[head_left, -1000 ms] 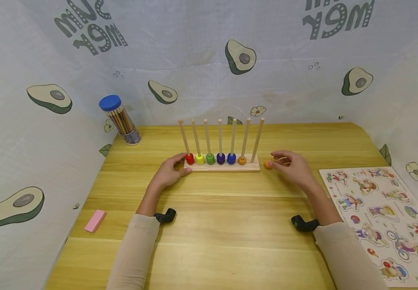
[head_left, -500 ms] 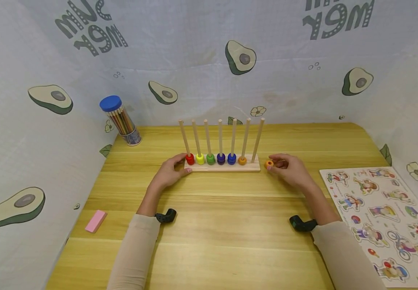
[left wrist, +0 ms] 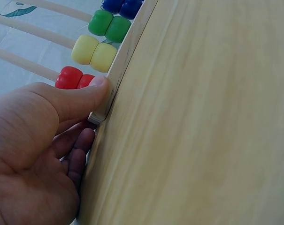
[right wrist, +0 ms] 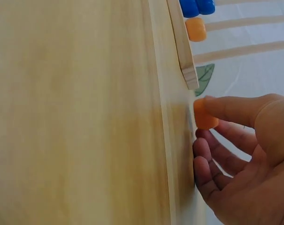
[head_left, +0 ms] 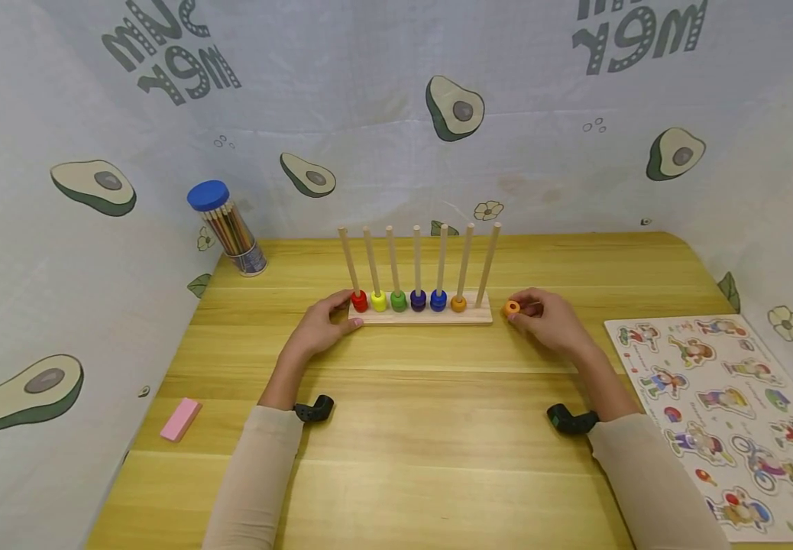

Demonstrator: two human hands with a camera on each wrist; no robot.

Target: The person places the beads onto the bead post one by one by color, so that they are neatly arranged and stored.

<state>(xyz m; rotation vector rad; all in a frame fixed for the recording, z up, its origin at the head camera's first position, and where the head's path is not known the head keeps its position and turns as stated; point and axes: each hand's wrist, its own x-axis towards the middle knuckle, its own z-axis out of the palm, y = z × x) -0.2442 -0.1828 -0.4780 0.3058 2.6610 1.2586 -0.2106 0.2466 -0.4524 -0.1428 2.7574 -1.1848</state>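
A wooden peg stand point(head_left: 424, 318) with several upright pegs stands near the middle of the table. Red, yellow, green, purple and blue beads sit at the foot of its pegs; one orange bead point(right wrist: 196, 29) is on the second peg from the right, and the rightmost peg is bare. At the base's left end my left hand point(head_left: 320, 325) holds the wood, thumb on the front edge point(left wrist: 100, 83) and fingers behind. Just right of the base, my right hand point(head_left: 553, 321) pinches another orange bead point(right wrist: 205, 114) between thumb and fingers, its hole showing in the head view.
A blue-lidded tub of pencils point(head_left: 228, 228) stands at the back left. A pink eraser-like block point(head_left: 181, 419) lies on the left side of the table point(head_left: 424, 458). To the right is a picture board point(head_left: 726, 428) with cartoon figures. A patterned cloth point(head_left: 383, 114) hangs behind.
My right thumb and fingers have closed on the orange bead, which has tipped so that its hole faces the head camera. My left hand and the stand look unmoved.
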